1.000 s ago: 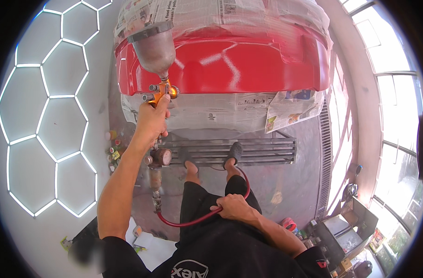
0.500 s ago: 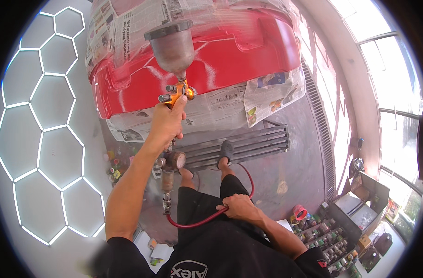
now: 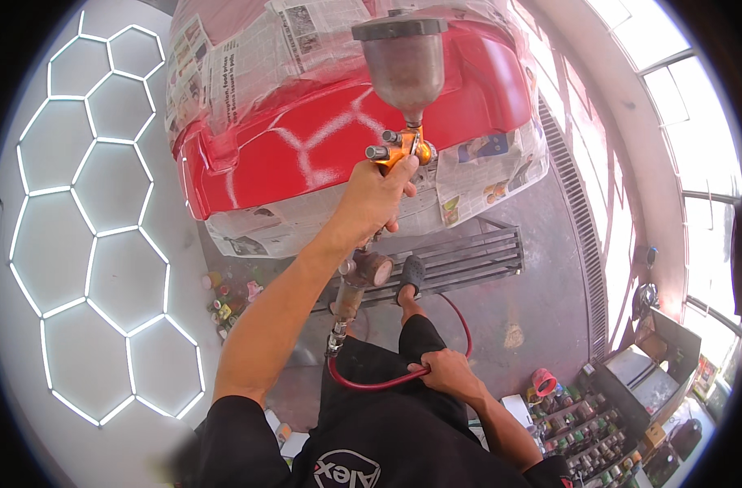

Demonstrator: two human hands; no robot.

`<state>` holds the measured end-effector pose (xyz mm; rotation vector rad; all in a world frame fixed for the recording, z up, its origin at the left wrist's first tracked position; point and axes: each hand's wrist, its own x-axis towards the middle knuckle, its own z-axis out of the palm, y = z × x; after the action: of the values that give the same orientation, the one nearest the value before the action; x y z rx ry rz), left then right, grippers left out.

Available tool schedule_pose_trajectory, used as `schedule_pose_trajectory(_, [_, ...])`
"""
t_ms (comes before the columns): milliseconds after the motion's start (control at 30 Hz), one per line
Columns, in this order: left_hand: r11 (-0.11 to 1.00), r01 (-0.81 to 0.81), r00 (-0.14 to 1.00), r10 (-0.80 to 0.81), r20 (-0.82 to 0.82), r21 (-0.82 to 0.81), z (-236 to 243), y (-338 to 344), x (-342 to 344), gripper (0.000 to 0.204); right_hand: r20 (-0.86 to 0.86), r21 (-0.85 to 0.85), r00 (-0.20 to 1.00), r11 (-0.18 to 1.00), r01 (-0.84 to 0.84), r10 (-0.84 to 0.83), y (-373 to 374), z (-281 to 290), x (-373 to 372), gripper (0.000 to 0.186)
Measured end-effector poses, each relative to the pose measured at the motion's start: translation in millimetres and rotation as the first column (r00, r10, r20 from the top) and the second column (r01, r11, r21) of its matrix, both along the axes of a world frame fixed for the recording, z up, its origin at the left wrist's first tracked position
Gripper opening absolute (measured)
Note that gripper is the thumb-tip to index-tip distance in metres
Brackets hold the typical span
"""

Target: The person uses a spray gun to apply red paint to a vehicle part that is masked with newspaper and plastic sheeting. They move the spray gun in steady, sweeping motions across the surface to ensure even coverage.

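Note:
My left hand point(image 3: 376, 198) is closed around the grip of an orange spray gun point(image 3: 408, 146), held up in front of a glossy red car bumper point(image 3: 265, 163). A grey metal cup point(image 3: 403, 73) with a dark lid stands upright on the gun. Below the grip hangs an air regulator with a round gauge point(image 3: 377, 269). A dark red air hose point(image 3: 379, 384) runs from it to my right hand point(image 3: 447, 373), which grips the hose near my right thigh. Newspaper sheets point(image 3: 249, 73) mask the car above and below the bumper. The gun's cup hides part of the bumper's right half.
A low slatted metal bench point(image 3: 476, 256) stands at my feet, below the bumper. To the right are a floor grate point(image 3: 578, 228), windows, and a rack of small paint cans point(image 3: 586, 431) beside a metal box point(image 3: 663, 366). Assorted cans point(image 3: 220, 305) lie at left, near the hexagonal lights point(image 3: 90, 211).
The spray gun in my left hand has shifted right along the bumper, uncovering its middle. My view has also shifted a little. My right hand keeps its hold on the hose.

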<state>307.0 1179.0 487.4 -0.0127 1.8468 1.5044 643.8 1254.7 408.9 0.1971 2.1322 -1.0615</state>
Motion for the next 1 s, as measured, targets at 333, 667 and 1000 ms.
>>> schedule_pose_trajectory(333, [0.943,-0.221,0.975,0.219,-0.035,-0.249,11,-82,-10,0.039,-0.054,-0.075,0.992,0.991,-0.115,0.111,-23,-4,-19,0.05])
schedule_pose_trajectory(667, [0.818,-0.467,0.881,0.463,-0.098,-0.334,23,-203,-25,0.031,-0.127,-0.14,0.957,0.95,-0.279,0.263,-63,1,-47,0.049])
schedule_pose_trajectory(1000, [0.732,-0.591,0.804,0.571,-0.169,-0.338,23,-280,-38,0.036,-0.118,-0.165,0.939,0.926,-0.34,0.324,-88,8,-69,0.048])
